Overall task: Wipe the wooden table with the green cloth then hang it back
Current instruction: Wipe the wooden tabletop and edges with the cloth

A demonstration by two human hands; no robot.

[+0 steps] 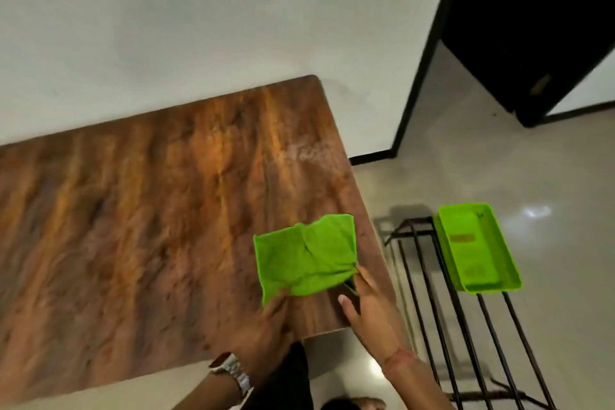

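A bright green cloth [304,256] lies folded on the wooden table [139,216], near the table's right front corner. My left hand [266,323], with a metal watch on its wrist, pinches the cloth's near left corner. My right hand [366,306] grips the cloth's near right corner, where the fabric bunches into creases. Both hands sit at the near edge of the cloth. A pale dusty patch [306,153] shows on the wood toward the far right corner.
A black metal rack [446,293] with thin bars stands on the tiled floor right of the table. A green plastic tray [479,246] rests on the rack's top. A white wall runs behind the table. A dark door [532,27] stands at the far right.
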